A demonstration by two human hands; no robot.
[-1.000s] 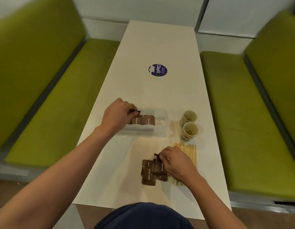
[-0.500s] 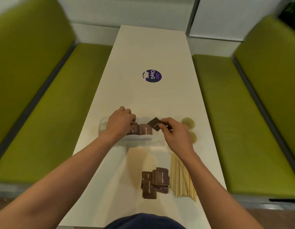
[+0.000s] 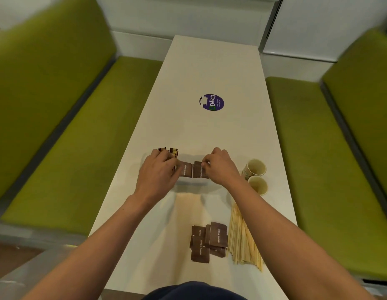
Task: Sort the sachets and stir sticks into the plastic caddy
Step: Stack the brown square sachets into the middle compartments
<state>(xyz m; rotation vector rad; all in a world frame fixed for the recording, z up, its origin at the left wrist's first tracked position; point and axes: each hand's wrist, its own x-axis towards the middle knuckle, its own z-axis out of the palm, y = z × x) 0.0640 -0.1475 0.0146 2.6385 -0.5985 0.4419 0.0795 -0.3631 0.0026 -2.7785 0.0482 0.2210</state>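
Wooden stir sticks (image 3: 242, 241) lengthwise along table (image 3: 210, 61).

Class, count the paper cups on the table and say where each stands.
2. One paper cup stands right of the right hand; the second cup sits just nearer the camera, beyond the stir sticks. None appears hidden.

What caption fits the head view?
Left hand and right hand hold brown sachets in the clear caddy; loose sachets and stir sticks lie nearer.
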